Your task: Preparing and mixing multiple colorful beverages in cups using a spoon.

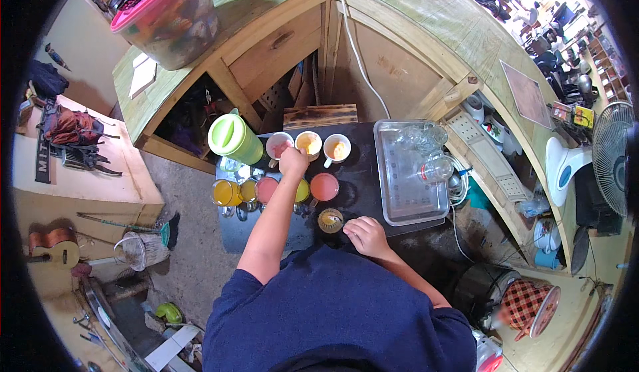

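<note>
My left hand [293, 162] is closed at the near-left side of the middle white mug [309, 143], covering where its handle would be. That mug holds something yellow. A white mug with pink contents [279, 145] stands to its left, another with yellow contents [337, 149] to its right. My right hand [367, 235] is curled beside a glass of brownish contents [329, 221], in which a pale, spoon-like piece shows. Whether these fingers grip anything is hidden. Under my left forearm runs a row of glass mugs: orange [225, 192], amber [247, 190], pink [266, 189], yellow-green [302, 191] and pink-red [325, 187].
A green-lidded pitcher [234, 137] stands at the dark table's [294, 232] far left. On its right side, a clear plastic tray [414, 212] holds several glass vessels [435, 169]. Wooden counters [399, 37] enclose the far side, with a white cable [357, 47] hanging down.
</note>
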{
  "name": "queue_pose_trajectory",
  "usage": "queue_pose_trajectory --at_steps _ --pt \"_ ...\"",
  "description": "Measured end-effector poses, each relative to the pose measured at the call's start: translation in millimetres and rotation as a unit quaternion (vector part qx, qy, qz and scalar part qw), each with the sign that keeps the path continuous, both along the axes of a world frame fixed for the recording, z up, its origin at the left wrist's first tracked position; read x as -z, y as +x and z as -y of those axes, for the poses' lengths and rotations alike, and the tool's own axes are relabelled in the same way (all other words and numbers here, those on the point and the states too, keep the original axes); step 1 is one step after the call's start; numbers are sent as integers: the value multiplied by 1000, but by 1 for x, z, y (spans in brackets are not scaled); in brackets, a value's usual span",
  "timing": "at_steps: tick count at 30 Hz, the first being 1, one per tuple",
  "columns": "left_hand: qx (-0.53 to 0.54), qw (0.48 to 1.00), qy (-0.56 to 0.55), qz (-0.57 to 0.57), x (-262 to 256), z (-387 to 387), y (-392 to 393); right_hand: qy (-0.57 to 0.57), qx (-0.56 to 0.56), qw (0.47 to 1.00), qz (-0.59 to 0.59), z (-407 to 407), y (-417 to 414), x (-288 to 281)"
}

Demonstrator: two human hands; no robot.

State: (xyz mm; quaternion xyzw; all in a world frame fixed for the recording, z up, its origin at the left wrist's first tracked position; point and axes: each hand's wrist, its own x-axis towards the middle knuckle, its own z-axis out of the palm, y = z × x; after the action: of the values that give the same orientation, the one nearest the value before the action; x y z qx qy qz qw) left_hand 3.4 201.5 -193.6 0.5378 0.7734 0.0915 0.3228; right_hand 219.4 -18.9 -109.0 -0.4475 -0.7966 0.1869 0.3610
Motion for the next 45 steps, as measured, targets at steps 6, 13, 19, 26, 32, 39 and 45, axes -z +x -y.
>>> queue_pose_trajectory --at_steps 6,13,19,26,32,39,45 --pt "-4 1000 -22 11 23 -1 -6 -2 -14 1000 -5 -4 -3 5" --pt "56 996 2 -69 -23 14 4 -10 -23 1000 -1 -9 0 4" --pt "99 988 80 -89 -69 25 32 -27 -34 999 0 -11 -1 7" --pt "182 979 -87 -41 -23 -4 47 -38 -40 998 -10 -12 -3 1" --pt "184 971 -139 -63 -12 -13 53 -19 -29 999 -9 -10 -3 2" --pt "163 971 -162 -68 -17 -12 68 -28 -24 999 -3 -10 0 2" --pt "186 973 -132 -39 -14 -12 72 -31 -30 999 6 -10 -1 -1"
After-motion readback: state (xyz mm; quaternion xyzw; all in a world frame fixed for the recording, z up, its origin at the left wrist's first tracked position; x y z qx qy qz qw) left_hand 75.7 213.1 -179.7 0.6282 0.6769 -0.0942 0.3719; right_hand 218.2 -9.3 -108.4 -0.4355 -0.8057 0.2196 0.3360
